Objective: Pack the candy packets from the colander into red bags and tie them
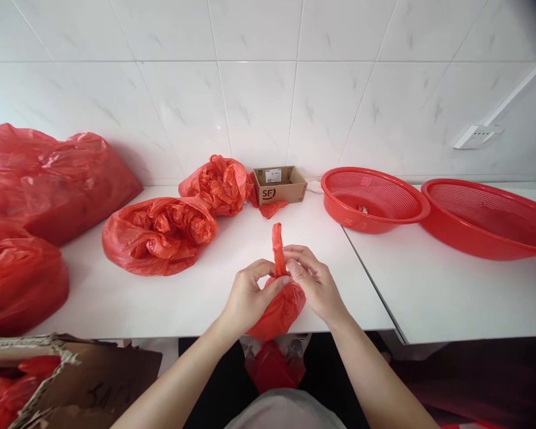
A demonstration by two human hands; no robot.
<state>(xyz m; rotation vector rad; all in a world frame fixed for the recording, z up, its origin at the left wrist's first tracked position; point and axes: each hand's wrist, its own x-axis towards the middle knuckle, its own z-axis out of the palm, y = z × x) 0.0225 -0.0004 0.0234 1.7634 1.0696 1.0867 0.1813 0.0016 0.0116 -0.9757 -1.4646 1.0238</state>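
Note:
A small red plastic bag (277, 313) rests at the table's front edge, its gathered neck standing upright as a narrow strip. My left hand (254, 295) pinches the base of that neck between thumb and fingers. On the other side, my right hand (315, 286) is closed at the neck too, thumb and fingers bent around it; its fingertips are partly hidden. What the bag contains cannot be made out through the plastic.
Tied or bunched red bags (158, 235) lie to the left, with a small cardboard box (283, 192) by the wall. Two red baskets, a nearer round one (361, 223) and a larger one (477, 241), stand right. An open carton (102, 375) is at lower left.

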